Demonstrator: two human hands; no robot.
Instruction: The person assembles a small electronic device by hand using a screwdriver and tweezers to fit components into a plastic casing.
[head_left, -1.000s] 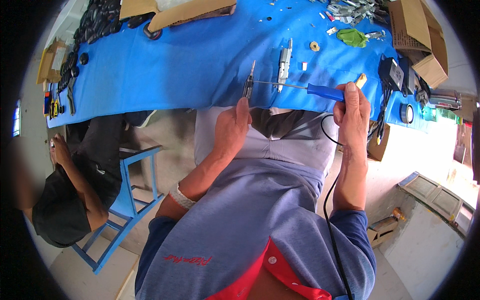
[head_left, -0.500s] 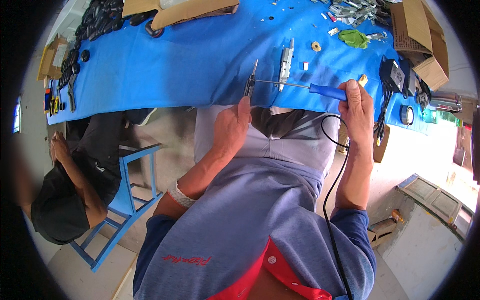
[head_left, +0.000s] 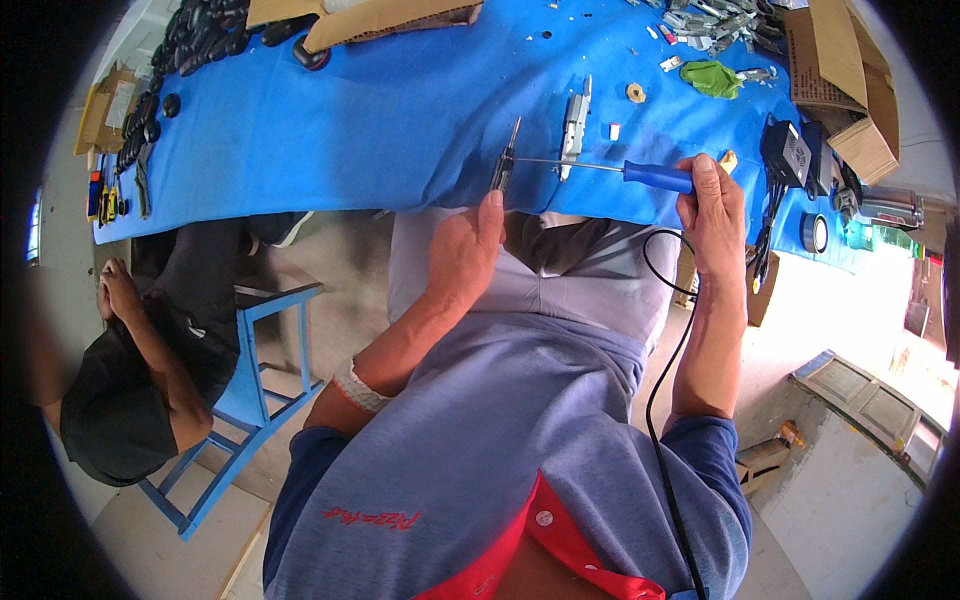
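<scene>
My left hand point(head_left: 465, 248) is closed on a slim dark metal part point(head_left: 503, 170) with a thin pointed end sticking up, held over the near edge of the blue-covered table point(head_left: 330, 150). In my right hand point(head_left: 716, 218) is the handle of a blue screwdriver point(head_left: 655, 177). Its long shaft points left, and the tip meets the side of the metal part, or very nearly so. Just beyond the shaft lies a long grey metal mechanism point(head_left: 574, 125). The fingers of the left hand hide the part's lower end.
Grey metal pieces point(head_left: 715, 30) and a green cloth point(head_left: 710, 79) lie far right, by an open cardboard box point(head_left: 825, 60). A black power adapter point(head_left: 787, 152) stands near the right edge. Black rounded items point(head_left: 200, 40) pile up far left. Another person point(head_left: 150, 390) sits left.
Almost nothing differs. Both hands keep their grips, and the screwdriver tip stays at the side of the metal part. The view has shifted very slightly.
</scene>
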